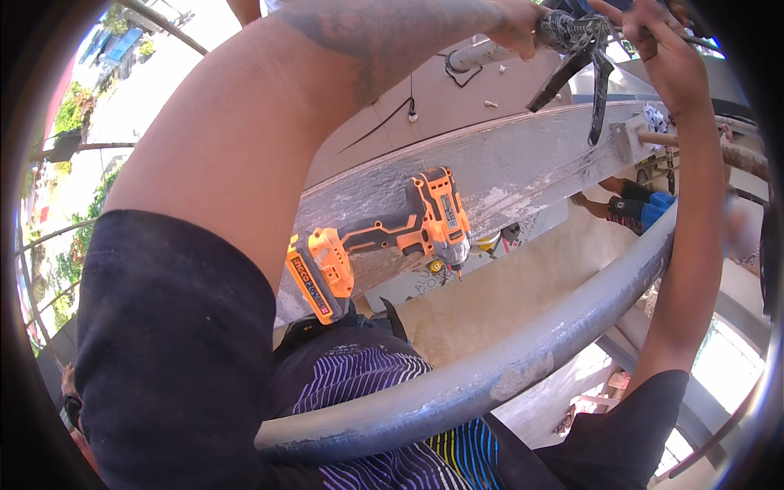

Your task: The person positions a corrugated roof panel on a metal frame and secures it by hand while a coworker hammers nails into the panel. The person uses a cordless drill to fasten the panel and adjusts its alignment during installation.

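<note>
Near the top edge, my left hand is closed against the body of a grimy grey tool that looks like a caulking gun. Two dark levers hang down from it. At its other side is my right hand, one finger stretched towards the tool and the others curled; what they grip is unclear. A thin rod passes behind this hand. Below my arms, an orange and black cordless impact driver lies across a grey beam, its bit pointing towards me.
A thick curved grey pipe crosses in front of my body. A rusty pipe and a beam bracket are at right. Beyond the beam a person in blue shorts is lower down. Another person's hand shows at far left.
</note>
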Tool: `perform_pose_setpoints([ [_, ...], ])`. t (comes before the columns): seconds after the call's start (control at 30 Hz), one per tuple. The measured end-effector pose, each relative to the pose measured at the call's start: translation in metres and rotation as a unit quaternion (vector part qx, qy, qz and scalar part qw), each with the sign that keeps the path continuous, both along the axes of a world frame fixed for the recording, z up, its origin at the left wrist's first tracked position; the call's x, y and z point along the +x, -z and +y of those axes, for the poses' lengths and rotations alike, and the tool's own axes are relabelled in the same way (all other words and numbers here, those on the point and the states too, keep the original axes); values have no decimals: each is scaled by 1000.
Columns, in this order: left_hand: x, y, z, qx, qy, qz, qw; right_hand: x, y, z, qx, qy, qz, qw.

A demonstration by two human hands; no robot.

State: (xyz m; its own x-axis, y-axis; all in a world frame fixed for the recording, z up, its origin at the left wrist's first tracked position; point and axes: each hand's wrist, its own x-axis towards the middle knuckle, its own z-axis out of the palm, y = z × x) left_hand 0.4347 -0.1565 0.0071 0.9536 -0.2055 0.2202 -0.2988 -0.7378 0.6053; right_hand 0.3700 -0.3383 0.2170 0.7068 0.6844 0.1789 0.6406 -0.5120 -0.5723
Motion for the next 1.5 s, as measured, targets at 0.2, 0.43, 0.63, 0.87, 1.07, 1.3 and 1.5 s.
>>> perform_pose_setpoints([
  [0.2,-7,7,9,24,19,121,992,69,42,6,-16,67,-216,974],
  [0.43,-30,11,13,11,-65,113,991,38,56,6,-56,-81,-332,938],
  [0.63,-42,4,27,1,-79,45,996,62,41,-5,9,-144,-256,956],
  [0.87,-69,-30,37,120,-109,104,981,42,14,-5,-86,-225,-148,959],
  [1.07,-84,20,49,86,-95,44,991,57,53,13,35,-145,118,982],
  [1.3,-103,17,29,57,-170,21,984,72,54,6,-46,-127,226,965],
  [1.5,-104,40,29,-29,-104,-10,994,72,54,4,-181,-226,156,944],
])
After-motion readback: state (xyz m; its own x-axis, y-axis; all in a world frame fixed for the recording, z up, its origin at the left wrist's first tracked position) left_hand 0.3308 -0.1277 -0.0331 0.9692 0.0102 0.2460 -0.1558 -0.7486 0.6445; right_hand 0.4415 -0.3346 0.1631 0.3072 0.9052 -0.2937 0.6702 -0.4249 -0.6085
